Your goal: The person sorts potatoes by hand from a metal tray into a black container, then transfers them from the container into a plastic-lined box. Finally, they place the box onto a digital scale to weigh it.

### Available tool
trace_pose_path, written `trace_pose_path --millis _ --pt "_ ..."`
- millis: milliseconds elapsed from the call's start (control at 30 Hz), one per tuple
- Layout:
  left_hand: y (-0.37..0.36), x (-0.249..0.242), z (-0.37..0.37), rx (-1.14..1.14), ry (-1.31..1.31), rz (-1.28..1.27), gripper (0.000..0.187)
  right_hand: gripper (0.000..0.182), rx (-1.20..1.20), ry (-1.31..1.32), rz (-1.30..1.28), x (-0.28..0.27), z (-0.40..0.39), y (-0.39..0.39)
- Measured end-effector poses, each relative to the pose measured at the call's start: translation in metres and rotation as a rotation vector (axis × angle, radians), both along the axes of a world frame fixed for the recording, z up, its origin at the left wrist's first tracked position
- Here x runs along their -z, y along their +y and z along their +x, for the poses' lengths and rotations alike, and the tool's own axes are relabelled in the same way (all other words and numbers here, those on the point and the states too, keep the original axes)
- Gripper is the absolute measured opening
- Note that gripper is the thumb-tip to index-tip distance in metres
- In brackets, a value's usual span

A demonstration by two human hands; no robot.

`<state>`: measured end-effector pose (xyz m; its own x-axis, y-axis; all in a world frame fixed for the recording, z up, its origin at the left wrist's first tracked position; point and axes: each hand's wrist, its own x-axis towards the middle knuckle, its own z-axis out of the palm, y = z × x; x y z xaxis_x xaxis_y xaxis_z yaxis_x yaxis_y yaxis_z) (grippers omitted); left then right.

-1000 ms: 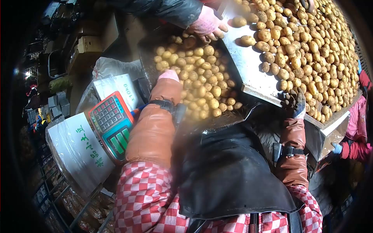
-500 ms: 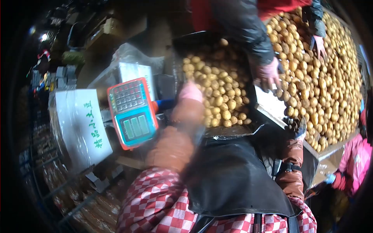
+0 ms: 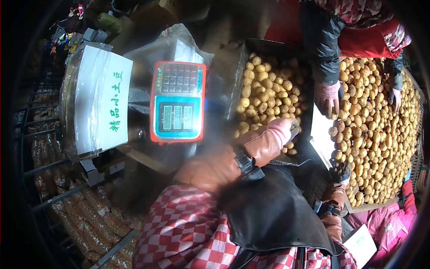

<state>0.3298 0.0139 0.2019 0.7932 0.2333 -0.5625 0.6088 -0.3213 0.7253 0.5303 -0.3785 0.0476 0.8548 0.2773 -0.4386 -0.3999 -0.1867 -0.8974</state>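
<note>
My left hand (image 3: 293,127) buried among crate potatoes (image 3: 268,96), grip unclear, right hand (image 3: 341,171) gloved at bin edge, grip unclear, orange scale (image 3: 177,102), sign (image 3: 104,99) reading 精品小土豆.

dim market stall (image 3: 53,148), stocked shelves (image 3: 49,179)

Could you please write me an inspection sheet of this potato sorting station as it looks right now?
Surface: metal table, mostly covered.
Job's things: small potatoes fill a dark bin; a larger potato pile covers the table.
Clutter: orange weighing scale; white sign with green writing.
Hands: left hand, gloved, reaches into the bin, grip hidden; right hand, dark glove, at the table edge, grip unclear. A co-worker's hand rests by the pile.
Cables: nothing seen.
Surroundings: packed bags on racks, lower left.
</note>
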Motion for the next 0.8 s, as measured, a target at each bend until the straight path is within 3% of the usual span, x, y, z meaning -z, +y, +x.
trace_pose_path --millis 33,67,233,267,300,367,433,500,600,700,767,800 --pt "0.000 0.009 -0.001 0.005 0.037 0.019 0.029 0.059 -0.153 -0.215 -0.090 0.011 0.000 -0.008" --pt "0.001 0.018 0.000 0.010 0.073 0.035 0.028 0.054 0.221 0.256 0.084 -0.056 -0.016 0.044" --pt "0.003 0.065 0.006 -0.128 0.230 -0.126 0.025 0.052 0.089 0.220 0.147 -0.027 -0.002 0.012" --pt "0.002 0.082 -0.002 0.017 0.094 0.106 0.029 0.051 0.115 0.270 0.215 -0.022 0.002 0.007" --pt "0.000 0.098 -0.003 -0.006 0.093 0.054 0.035 0.051 0.142 0.320 0.283 -0.011 0.006 -0.003" --pt "-0.002 0.131 -0.005 -0.054 0.093 -0.049 0.047 0.050 -0.099 -0.228 -0.069 0.030 0.006 -0.020" --pt "0.010 0.073 -0.013 0.381 0.076 0.501 0.049 0.051 -0.109 -0.210 -0.055 0.040 0.006 -0.028" --pt "0.008 0.085 -0.017 0.386 0.101 0.500 0.053 0.051 0.117 0.358 0.333 0.015 0.016 -0.019" --pt "0.018 0.072 -0.019 0.434 0.182 0.587 0.060 0.054 0.178 0.392 0.244 -0.047 -0.009 0.033" --pt "0.010 0.115 -0.026 0.402 0.075 0.777 0.061 0.051 0.149 0.389 0.214 -0.053 -0.009 0.038" --pt "0.021 0.067 -0.021 0.595 0.129 0.672 0.065 0.041 0.371 0.449 0.111 -0.094 -0.026 0.072" --pt "0.028 0.070 -0.018 0.621 0.211 0.640 0.073 0.042 0.226 0.359 0.306 -0.065 -0.019 0.044"
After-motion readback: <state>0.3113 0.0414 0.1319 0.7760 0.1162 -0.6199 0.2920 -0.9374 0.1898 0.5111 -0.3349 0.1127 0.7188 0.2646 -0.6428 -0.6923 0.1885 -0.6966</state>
